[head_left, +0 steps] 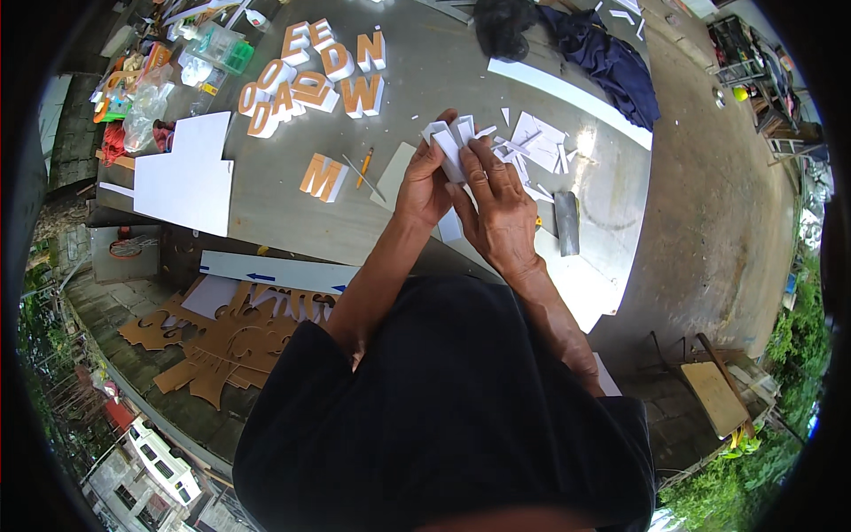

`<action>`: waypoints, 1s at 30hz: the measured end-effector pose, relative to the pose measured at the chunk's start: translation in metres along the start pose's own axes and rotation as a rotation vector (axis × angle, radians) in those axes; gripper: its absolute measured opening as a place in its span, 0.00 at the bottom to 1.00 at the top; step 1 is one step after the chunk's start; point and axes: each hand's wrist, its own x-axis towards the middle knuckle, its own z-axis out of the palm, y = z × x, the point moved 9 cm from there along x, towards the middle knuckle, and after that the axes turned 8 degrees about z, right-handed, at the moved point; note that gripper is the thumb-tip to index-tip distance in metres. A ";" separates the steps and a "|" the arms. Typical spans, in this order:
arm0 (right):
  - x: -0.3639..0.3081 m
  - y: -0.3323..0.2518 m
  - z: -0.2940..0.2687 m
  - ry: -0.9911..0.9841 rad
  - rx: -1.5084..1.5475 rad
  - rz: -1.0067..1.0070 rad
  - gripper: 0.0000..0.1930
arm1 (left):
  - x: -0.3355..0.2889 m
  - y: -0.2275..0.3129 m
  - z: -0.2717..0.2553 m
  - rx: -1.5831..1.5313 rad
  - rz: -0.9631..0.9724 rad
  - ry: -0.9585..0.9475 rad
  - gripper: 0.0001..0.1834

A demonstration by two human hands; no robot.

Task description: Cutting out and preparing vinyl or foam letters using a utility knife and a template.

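Above the near edge of the table, both my hands hold a white block letter (449,152) with deep side walls. My left hand (422,188) is closed round its left side, thumb toward me. The fingers of my right hand (502,204) press against its right side. Its far part is partly hidden by my fingers. Thin white strips and offcuts (532,142) lie just beyond my right hand. To the left, a single block letter (324,178) with a brown face and white sides lies beside an orange pencil (365,167).
Several brown-faced block letters (364,96) stand farther back on the metal table (275,208). White sheet (191,173) lies at left, near bags and bottles (222,49). A dark grey slab (566,223) sits right; dark cloth (612,66) lies far right. Cut brown boards (239,337) rest below the table.
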 end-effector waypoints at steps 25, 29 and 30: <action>-0.011 0.033 0.009 -0.412 0.278 0.051 0.49 | -0.050 -0.019 -0.009 0.032 -0.266 0.001 0.41; -0.012 0.039 0.015 -0.443 0.349 0.093 0.52 | -0.052 -0.027 -0.007 -0.044 -0.286 0.003 0.42; -0.012 0.040 0.015 -0.436 0.347 0.112 0.53 | -0.053 -0.028 -0.010 -0.046 -0.288 0.008 0.42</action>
